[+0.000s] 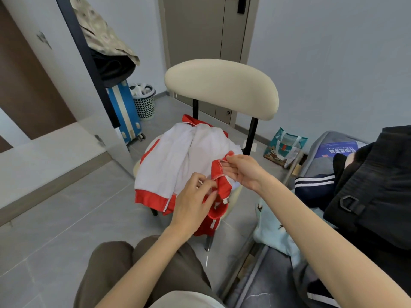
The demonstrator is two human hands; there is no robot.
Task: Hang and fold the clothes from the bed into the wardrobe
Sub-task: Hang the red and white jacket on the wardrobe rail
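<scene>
A red and white jacket (178, 156) lies inside out on the seat of a cream chair (222, 85), its red hem hanging over the front. My left hand (193, 201) pinches the red edge near the zip. My right hand (242, 172) pinches a red stitched edge of the same jacket just to the right and lifts it slightly. On the bed (273, 281) at the right lie a navy garment with white stripes (315, 187), a black garment (378, 185) and a light blue cloth (273, 232).
A blue suitcase (124, 112) and a perforated bin (144, 103) stand behind the chair on the left. Patterned and dark clothes (104, 41) hang on a black frame. A printed bag (284, 147) sits on the floor by the bed. A closed door (200, 30) faces me.
</scene>
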